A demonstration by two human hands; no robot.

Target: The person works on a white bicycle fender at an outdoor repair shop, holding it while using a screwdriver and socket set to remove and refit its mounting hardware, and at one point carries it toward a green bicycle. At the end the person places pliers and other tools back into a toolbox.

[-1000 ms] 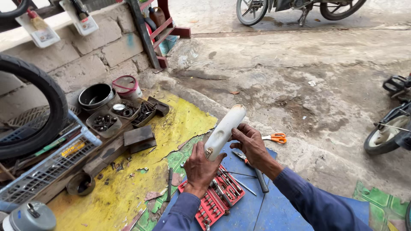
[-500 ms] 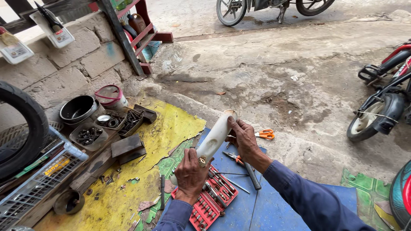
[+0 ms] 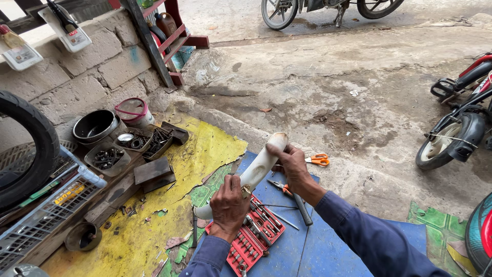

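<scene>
A black tyre (image 3: 31,143) and a wire basket (image 3: 48,205) flank trays of small metal parts (image 3: 105,158) by a block wall. On a blue mat (image 3: 318,246), the left hand (image 3: 229,205) has its grip curled around the lower end of a cream plastic tube (image 3: 259,166), above a red socket set (image 3: 253,237). The right hand (image 3: 293,164) clasps its upper end. Orange scissors (image 3: 319,160) lie just beyond, on the concrete.

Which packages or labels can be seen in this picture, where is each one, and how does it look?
Blister pack: on the wall top, upper left; clear, dark bottle inside, white-red card.
Second pack: far left on the wall; clear, pale card.
Yellow label: in the grey crate, lower left; flat strip.
</scene>
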